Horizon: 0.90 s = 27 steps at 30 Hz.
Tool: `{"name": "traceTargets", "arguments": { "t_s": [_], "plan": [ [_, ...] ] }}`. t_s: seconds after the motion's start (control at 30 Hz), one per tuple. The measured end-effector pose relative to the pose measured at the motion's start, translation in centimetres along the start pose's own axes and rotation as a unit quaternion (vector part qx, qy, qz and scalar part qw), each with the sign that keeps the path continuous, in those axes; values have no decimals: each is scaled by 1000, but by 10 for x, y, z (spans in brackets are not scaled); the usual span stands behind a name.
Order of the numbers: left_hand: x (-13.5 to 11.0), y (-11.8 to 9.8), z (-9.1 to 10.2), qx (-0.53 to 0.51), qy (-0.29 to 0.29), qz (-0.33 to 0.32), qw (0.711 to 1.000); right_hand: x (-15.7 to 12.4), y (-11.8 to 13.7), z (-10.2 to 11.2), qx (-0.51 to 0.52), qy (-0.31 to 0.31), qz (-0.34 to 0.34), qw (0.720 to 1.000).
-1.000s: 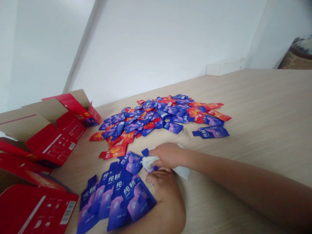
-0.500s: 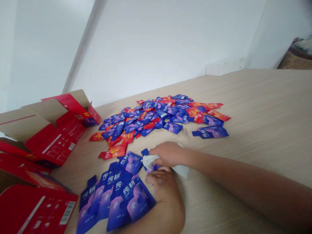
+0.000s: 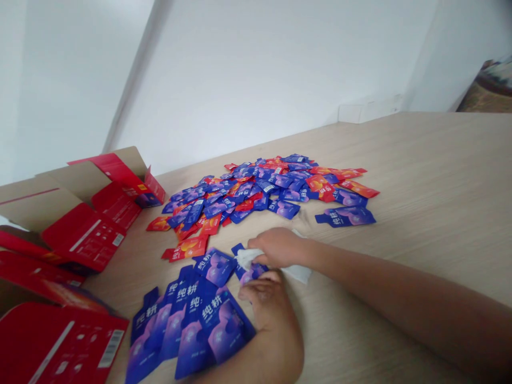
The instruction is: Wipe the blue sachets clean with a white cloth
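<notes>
a mixed pile of blue and red pouches (image 3: 244, 189) was spread across the wooden table (image 3: 420, 186). on the near side of the pile, a single blue pouch (image 3: 250, 274) was laid flat, partly covered by both hands. in the bent fingers of the right hand (image 3: 278, 247), a white cloth (image 3: 246, 257) was gripped; its bunched front was set against the upper part of that pouch, and its loose end was spread on the table beneath the wrist. the lower part of the pouch was touched by the curled fingers of the left hand (image 3: 262, 296); whether it was pinched or only pressed down could not be told.

nearer than the pile and toward its left, more blue pouches (image 3: 172, 325) were fanned out, overlapping one another, with a tilted blue pouch (image 3: 218, 266) placed between them and the hands. at the pile's near left edge, a red pouch (image 3: 188, 248) was seen. off its near right edge, a lone blue pouch (image 3: 350, 216) was laid slightly apart. left of the pile, red boxes (image 3: 90, 245) were lined up with their flaps raised.
</notes>
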State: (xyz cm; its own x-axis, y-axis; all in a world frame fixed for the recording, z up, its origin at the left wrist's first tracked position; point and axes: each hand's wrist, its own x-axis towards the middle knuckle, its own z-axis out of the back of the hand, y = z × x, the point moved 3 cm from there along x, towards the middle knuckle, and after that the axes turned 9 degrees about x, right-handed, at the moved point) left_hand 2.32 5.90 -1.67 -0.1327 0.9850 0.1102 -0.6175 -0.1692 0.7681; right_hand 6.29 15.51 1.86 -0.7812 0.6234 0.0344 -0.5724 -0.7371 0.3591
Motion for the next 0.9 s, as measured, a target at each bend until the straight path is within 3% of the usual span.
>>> {"name": "traceTargets", "arguments": {
  "t_s": [0.17,0.33,0.43,0.7,0.8,0.9],
  "plan": [
    [-1,4,3,-6,-3,-2,1000,-3,2,13,-4,-60,19,998],
    [3,4,3,-13,8,0,1000,-6,23,3,25,13,99,995],
    [3,3,2,-16,6,6,1000,-3,17,-4,26,37,83,996],
    [-2,2,2,6,-4,2,1000,1,-7,6,-21,-26,-10,999],
    [0,2,3,-22,1,5,1000,-2,5,8,5,-53,18,998],
    [1,0,1,-43,31,5,999,-4,19,4,37,-39,77,996]
  ]
}}
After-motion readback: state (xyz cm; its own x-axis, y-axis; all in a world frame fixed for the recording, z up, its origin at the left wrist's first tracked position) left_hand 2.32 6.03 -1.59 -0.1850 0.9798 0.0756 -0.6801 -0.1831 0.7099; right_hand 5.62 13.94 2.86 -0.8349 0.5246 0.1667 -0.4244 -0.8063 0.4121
